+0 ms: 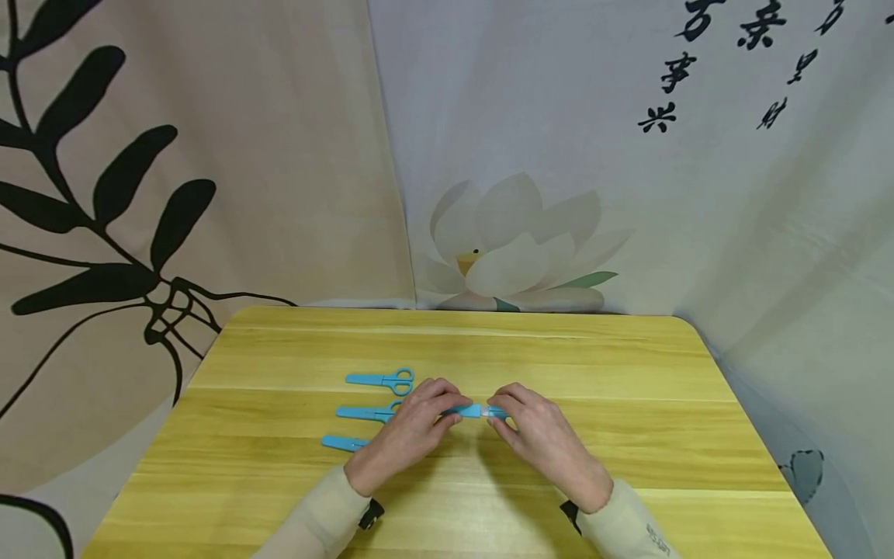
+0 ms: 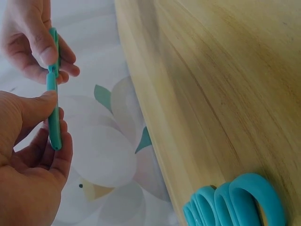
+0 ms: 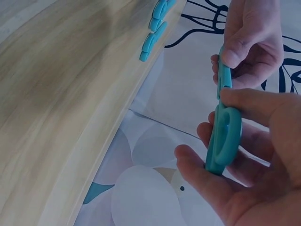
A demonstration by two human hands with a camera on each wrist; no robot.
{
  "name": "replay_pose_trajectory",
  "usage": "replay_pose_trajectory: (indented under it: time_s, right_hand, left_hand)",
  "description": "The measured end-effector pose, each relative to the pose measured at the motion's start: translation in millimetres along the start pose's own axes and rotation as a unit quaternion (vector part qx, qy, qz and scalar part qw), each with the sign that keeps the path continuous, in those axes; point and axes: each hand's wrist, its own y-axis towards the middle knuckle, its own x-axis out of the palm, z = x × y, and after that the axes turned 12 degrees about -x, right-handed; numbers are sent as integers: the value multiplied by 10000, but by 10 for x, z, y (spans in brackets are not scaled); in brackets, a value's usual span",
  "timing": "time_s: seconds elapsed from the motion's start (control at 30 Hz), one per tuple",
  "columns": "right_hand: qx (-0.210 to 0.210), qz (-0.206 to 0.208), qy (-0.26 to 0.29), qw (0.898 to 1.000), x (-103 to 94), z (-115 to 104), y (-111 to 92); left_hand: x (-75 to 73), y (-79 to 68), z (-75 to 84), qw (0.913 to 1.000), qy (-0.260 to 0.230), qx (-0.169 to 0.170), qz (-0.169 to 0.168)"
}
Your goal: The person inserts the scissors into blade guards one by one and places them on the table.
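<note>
Between both hands, a pair of blue scissors (image 3: pixel 228 141) is held level above the table. Its blade end is in a blue sheath (image 1: pixel 469 411), and a short pale strip shows between sheath and handles in the head view. My left hand (image 1: pixel 419 419) pinches the sheath (image 2: pixel 55 129) between thumb and fingers. With thumb and fingers, my right hand (image 1: pixel 543 435) grips the scissors by the handle loops, which it partly hides in the head view. In the right wrist view one loop shows plainly beneath the right thumb.
Left of the hands lie three more sheathed blue scissors: a far pair (image 1: pixel 370 380), a middle pair (image 1: pixel 359 413) and a near pair (image 1: pixel 342 442), the last two partly behind my left hand and arm. The wooden table (image 1: pixel 628 373) meets a printed curtain (image 1: pixel 314 155) at its back.
</note>
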Motion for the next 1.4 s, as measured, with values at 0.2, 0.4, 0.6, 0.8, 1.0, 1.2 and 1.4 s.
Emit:
replay_pose_trajectory:
  time_s: [0.2, 0.4, 0.6, 0.8, 1.0, 1.2, 1.4]
  right_hand:
    - [-4, 61, 29, 10000, -9, -11, 9]
    - [0, 54, 25, 10000, -13, -9, 17]
    - [31, 9, 39, 10000, -19, -23, 29]
    - [48, 22, 88, 9999, -18, -35, 43]
    - [66, 36, 85, 9999, -17, -34, 43]
    - [50, 68, 81, 9999, -21, -31, 40]
    - [29, 107, 81, 9999, -13, -31, 44]
  left_hand:
    - [5, 7, 11, 9999, -64, -113, -25]
    - [-7, 7, 32, 9995, -175, -259, -81]
    - [-3, 8, 27, 9993, -266, -256, -44]
    - [-1, 14, 25, 9992, -356, -201, -6]
    - [6, 31, 31, 9990, -400, -197, -45]
    - [7, 39, 41, 9990, -426, -152, -20]
    - [-3, 44, 53, 9988, -465, -132, -13]
